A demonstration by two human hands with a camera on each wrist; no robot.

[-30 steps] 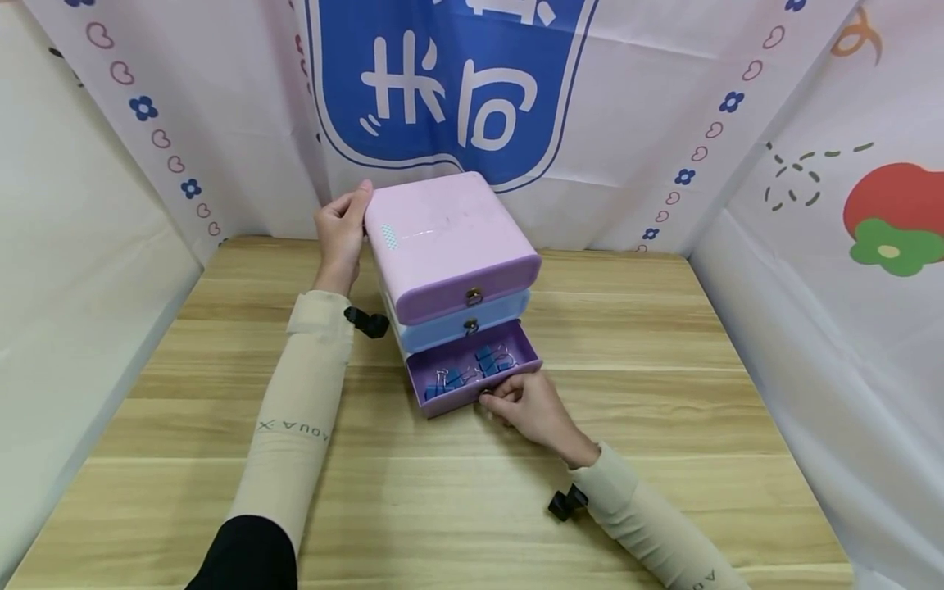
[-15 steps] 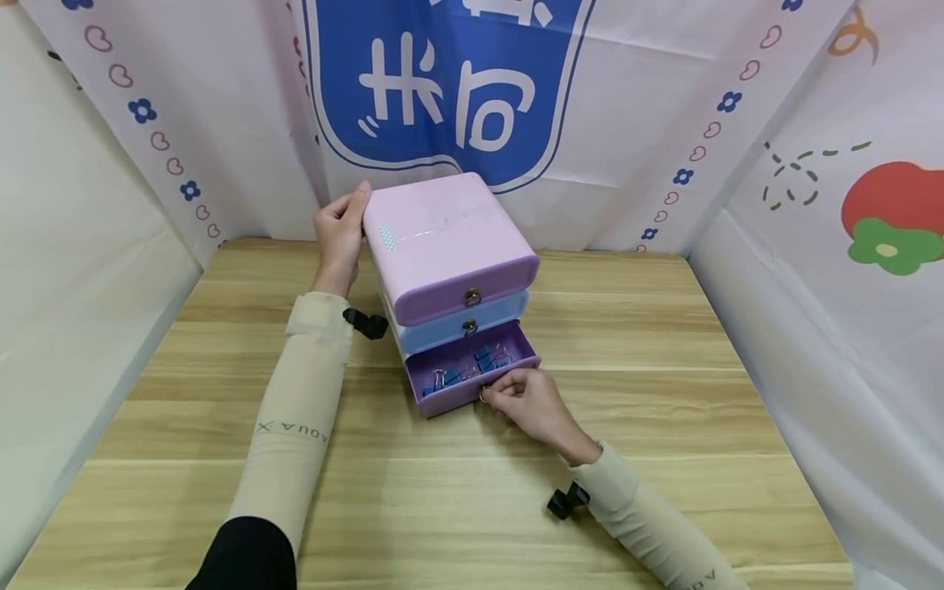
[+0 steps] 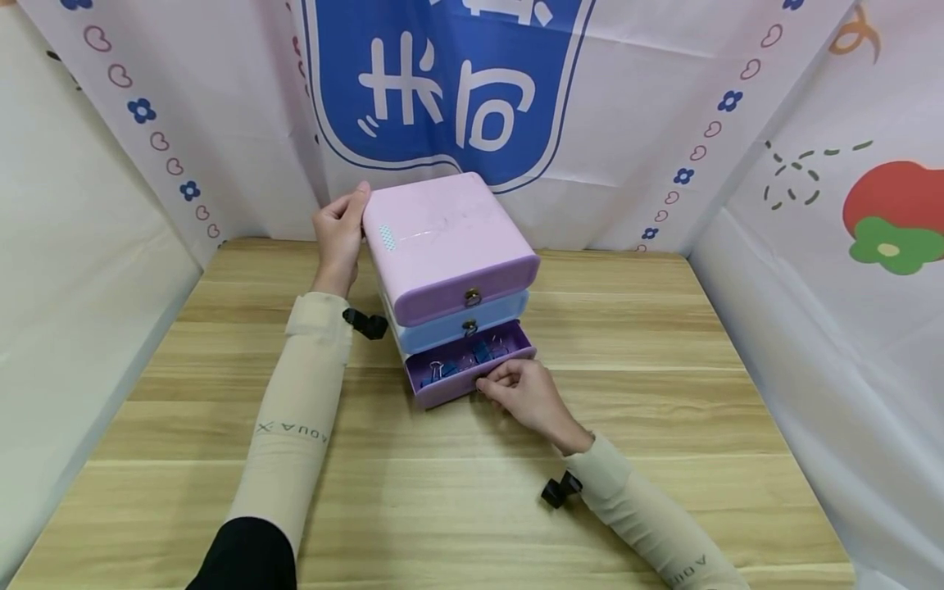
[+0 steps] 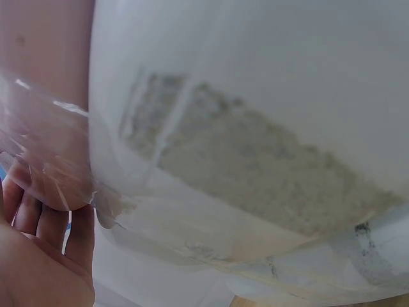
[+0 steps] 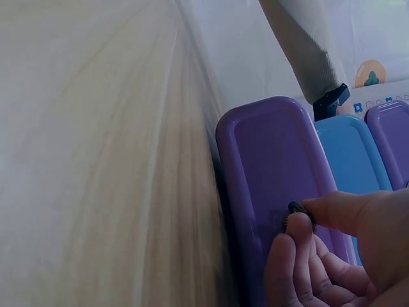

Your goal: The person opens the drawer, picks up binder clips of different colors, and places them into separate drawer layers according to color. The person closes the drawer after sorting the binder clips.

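A small three-tier drawer organizer [image 3: 450,233] with a pink top stands on the table. My left hand [image 3: 340,238] grips its back left corner, thumb at the top edge; in the left wrist view the fingers [image 4: 80,236] reach behind it. The purple bottom drawer [image 3: 442,397] is pulled partway out and holds several blue binder clips [image 3: 481,351]. My right hand [image 3: 527,399] is at this drawer's front. Seen from the right wrist, thumb and forefinger pinch its dark ring pull [image 5: 296,208]. The blue middle drawer [image 3: 435,332] and purple top drawer [image 3: 435,304] are closed.
The wooden table [image 3: 413,508] extends around the organizer. A white printed cloth [image 3: 619,147] hangs close behind it, with more cloth walls at both sides. Small black wrist cameras [image 3: 562,489] sit on both sleeves.
The bottom drawer has slid a little way inward, and my right hand has moved with it toward the organizer. My left hand stays at the back corner.
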